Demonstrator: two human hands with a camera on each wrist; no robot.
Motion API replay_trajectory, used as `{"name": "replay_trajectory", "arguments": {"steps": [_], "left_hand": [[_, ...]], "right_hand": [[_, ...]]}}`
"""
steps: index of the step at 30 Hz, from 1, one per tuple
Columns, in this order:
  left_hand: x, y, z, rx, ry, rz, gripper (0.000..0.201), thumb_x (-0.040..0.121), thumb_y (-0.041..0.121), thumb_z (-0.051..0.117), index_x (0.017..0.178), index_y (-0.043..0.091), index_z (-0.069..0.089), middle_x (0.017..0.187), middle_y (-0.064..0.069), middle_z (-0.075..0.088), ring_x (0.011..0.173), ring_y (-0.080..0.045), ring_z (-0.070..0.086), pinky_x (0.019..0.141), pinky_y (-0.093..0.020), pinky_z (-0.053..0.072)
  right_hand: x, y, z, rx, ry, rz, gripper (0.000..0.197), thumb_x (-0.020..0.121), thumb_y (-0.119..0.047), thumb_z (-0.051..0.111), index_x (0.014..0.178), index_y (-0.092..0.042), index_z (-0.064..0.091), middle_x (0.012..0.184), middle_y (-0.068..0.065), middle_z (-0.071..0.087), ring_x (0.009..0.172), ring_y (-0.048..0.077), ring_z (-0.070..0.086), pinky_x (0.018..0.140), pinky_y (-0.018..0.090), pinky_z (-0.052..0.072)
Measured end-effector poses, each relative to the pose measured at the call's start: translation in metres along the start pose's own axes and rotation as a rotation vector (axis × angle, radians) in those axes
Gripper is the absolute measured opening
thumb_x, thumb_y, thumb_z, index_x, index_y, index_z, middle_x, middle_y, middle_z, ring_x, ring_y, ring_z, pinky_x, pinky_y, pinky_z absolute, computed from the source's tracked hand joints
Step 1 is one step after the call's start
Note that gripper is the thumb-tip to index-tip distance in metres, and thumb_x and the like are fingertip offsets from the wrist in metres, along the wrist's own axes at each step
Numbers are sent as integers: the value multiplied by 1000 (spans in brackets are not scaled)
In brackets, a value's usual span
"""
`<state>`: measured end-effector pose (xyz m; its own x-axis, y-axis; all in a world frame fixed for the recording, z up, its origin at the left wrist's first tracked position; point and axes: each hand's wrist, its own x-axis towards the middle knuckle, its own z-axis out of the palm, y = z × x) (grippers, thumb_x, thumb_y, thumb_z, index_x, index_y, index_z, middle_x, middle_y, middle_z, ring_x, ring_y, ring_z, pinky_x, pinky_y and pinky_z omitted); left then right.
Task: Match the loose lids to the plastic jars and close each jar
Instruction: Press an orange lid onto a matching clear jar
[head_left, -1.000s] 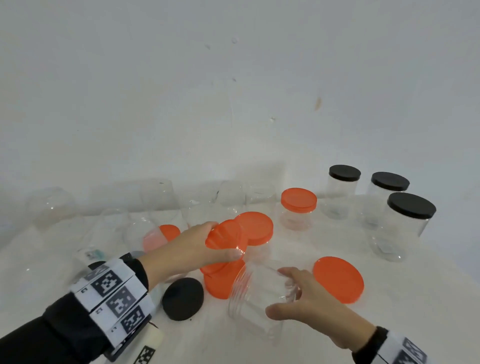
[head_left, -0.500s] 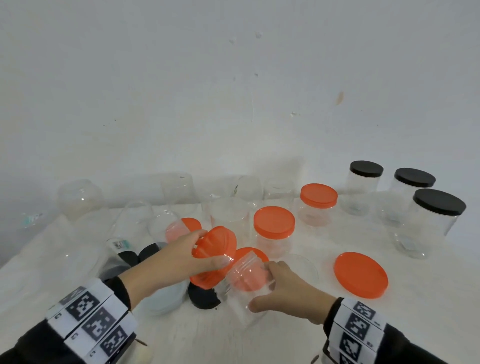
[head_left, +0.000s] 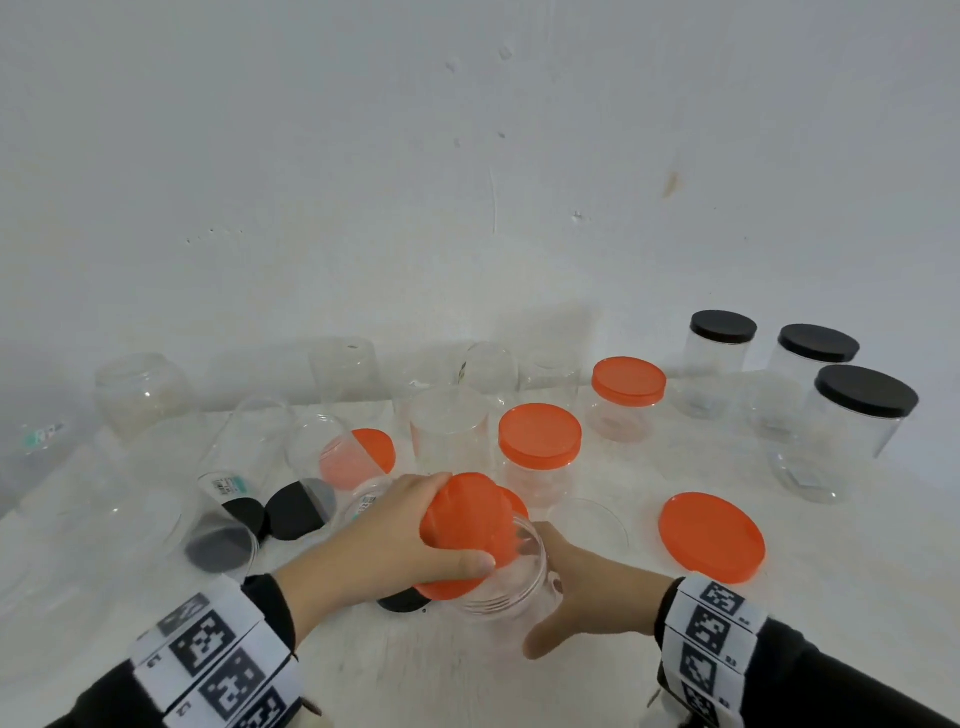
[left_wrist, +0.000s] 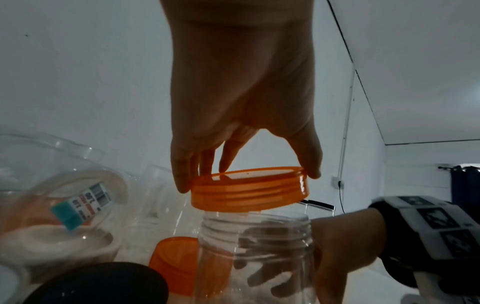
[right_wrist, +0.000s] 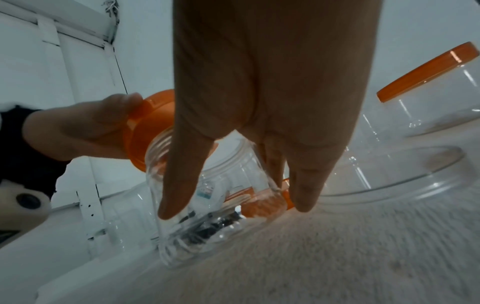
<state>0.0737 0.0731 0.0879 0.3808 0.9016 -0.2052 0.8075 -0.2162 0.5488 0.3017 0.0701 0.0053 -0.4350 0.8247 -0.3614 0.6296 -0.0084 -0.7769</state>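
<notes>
My left hand (head_left: 410, 535) grips an orange screw lid (head_left: 467, 519) by its rim, fingers on one side and thumb on the other. In the left wrist view the orange lid (left_wrist: 249, 191) sits tilted just over the threaded mouth of a clear plastic jar (left_wrist: 259, 257). My right hand (head_left: 587, 587) holds that clear jar (head_left: 511, 582) round its body, standing on the table; the right wrist view shows the clear jar (right_wrist: 213, 205) between my fingers (right_wrist: 182, 185). Another orange lid (head_left: 711, 535) lies loose to the right.
Two orange-lidded jars (head_left: 540, 452) (head_left: 628, 395) stand behind my hands, three black-lidded jars (head_left: 862, 415) at the back right. Several open clear jars (head_left: 447, 431) and loose black lids (head_left: 296, 509) crowd the left and back. A white wall (head_left: 467, 182) rises behind the table.
My right hand has stood the jar upright and drawn it nearer. My left hand has brought the orange lid down over its mouth.
</notes>
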Motion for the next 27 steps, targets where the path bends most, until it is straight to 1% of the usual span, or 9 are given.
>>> {"name": "replay_trajectory", "arguments": {"steps": [2, 4, 7, 12, 18, 20, 23, 25, 27], "left_hand": [[3, 2, 9, 98, 6, 25, 101, 69, 71, 65, 149, 30, 19, 147, 12, 29, 124, -1, 25, 96, -20, 24], [7, 2, 19, 121, -12, 40, 102, 68, 71, 66, 149, 31, 18, 148, 13, 25, 128, -2, 23, 98, -22, 24], [12, 3, 32, 114, -47, 48, 109, 66, 73, 64, 151, 29, 12, 149, 17, 17, 136, -7, 19, 111, -30, 26], [17, 3, 49, 171, -39, 77, 112, 64, 76, 60, 151, 28, 8, 149, 19, 12, 137, -9, 14, 111, -28, 20], [13, -1, 59, 176, 1, 77, 117, 63, 79, 59, 151, 30, -1, 152, 20, 5, 139, -7, 8, 113, -29, 17], [12, -3, 60, 111, -15, 83, 124, 60, 80, 62, 149, 35, -11, 152, 22, 3, 138, -4, 10, 112, -28, 19], [9, -14, 60, -99, -36, 66, 139, 49, 79, 71, 144, 42, -24, 143, 29, 6, 128, 7, 13, 103, -19, 21], [6, -26, 60, -252, -48, 22, 147, 43, 75, 78, 142, 44, -26, 140, 32, 10, 127, 8, 20, 100, -14, 25], [3, -38, 60, -384, -91, 1, 142, 44, 65, 85, 138, 55, -20, 136, 42, 19, 125, 12, 35, 98, -9, 34]], "right_hand": [[1, 2, 0, 11, -10, 10, 113, 59, -39, 89, 146, -37, 15, 140, -18, 41, 132, 8, 38, 112, 31, 32], [2, 3, 0, 6, -20, 18, 113, 59, -38, 89, 146, -37, 17, 140, -17, 44, 131, 9, 40, 113, 35, 33], [3, 3, 0, -17, -37, 23, 111, 61, -32, 89, 146, -37, 18, 141, -15, 45, 132, 11, 41, 113, 36, 33], [3, 3, -3, -81, -51, 39, 108, 64, -30, 88, 147, -38, 18, 139, -14, 48, 128, 11, 45, 110, 36, 37], [3, 4, -3, -113, -56, 50, 109, 66, -33, 87, 148, -37, 15, 143, -12, 45, 130, 13, 43, 112, 38, 36], [2, 3, -3, -118, -60, 62, 106, 67, -33, 87, 147, -36, 17, 142, -11, 46, 130, 13, 44, 111, 37, 36], [-2, -2, -12, -93, -72, 81, 108, 65, -34, 88, 146, -37, 16, 143, -11, 42, 134, 13, 39, 112, 37, 34], [-7, -11, -21, -73, -64, 64, 117, 62, -38, 89, 148, -39, 9, 151, -12, 31, 138, 10, 31, 114, 37, 30], [-10, -24, -27, -98, -47, 9, 119, 63, -39, 89, 149, -39, 7, 152, -17, 24, 136, 4, 28, 110, 27, 31]]}}
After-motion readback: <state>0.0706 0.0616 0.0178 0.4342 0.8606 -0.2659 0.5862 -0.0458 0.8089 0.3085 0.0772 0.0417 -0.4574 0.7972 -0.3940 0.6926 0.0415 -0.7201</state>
